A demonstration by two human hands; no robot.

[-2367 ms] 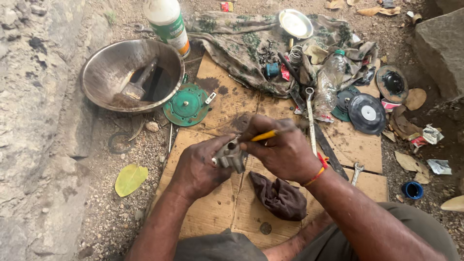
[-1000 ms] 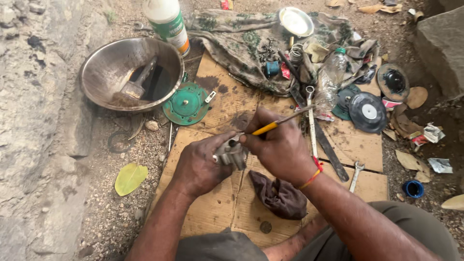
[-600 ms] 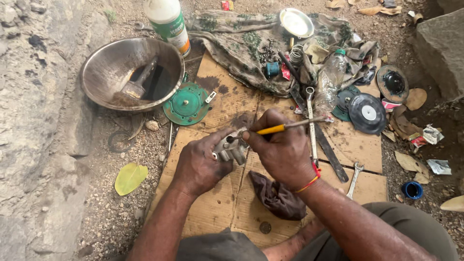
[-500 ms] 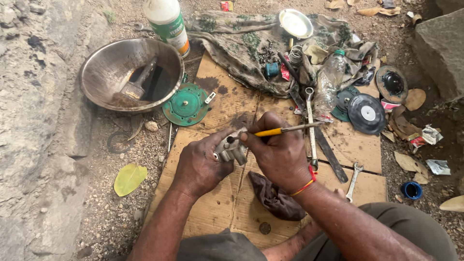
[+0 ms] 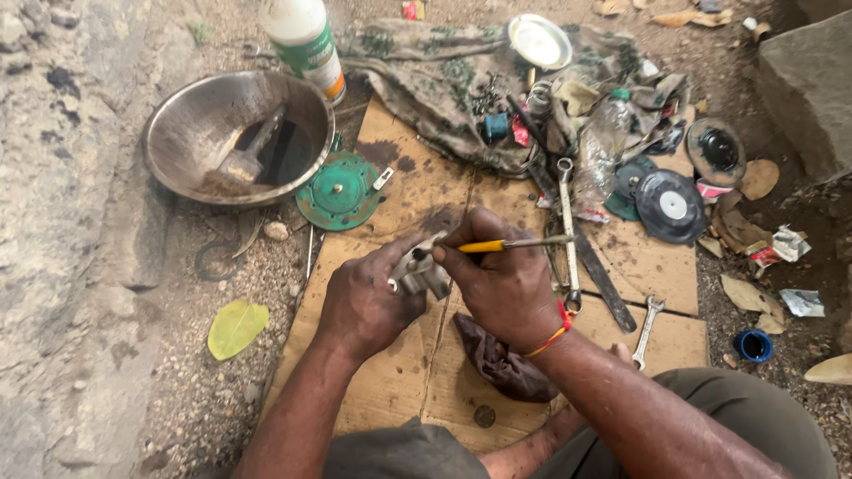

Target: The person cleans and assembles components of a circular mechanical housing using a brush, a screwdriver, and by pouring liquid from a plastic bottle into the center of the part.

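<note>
A small grey metal part (image 5: 422, 270), dull and grimy with several lobes, sits at the centre of the frame above a sheet of stained cardboard (image 5: 399, 390) laid on the gravel ground. The left hand (image 5: 364, 297) is clenched around its lower left side, fingers wrapped under it. The right hand (image 5: 506, 284) grasps a thin tool with a yellow handle (image 5: 484, 246), pinched between thumb and fingers; its metal shaft points toward the right of the frame, while the handle end meets the top of the part.

Against the frame of half a second ago, the tool lies almost the same way, only a little flatter, and both hands keep their place; against the oldest frame, the shaft has swung out from near the fingers to lie nearly level.

A dark rag (image 5: 501, 364) lies on the cardboard just below the right hand. A long wrench (image 5: 566, 231) lies just right of the hands, a smaller spanner (image 5: 646, 330) further toward the lower right. In the upper left stands a steel bowl (image 5: 191, 124) holding a hammer (image 5: 244, 160), with a green round plate (image 5: 339, 191) touching its rim. A white bottle (image 5: 303, 40) stands at the top edge. A yellow leaf (image 5: 235, 326) lies on the gravel at the left.
</note>
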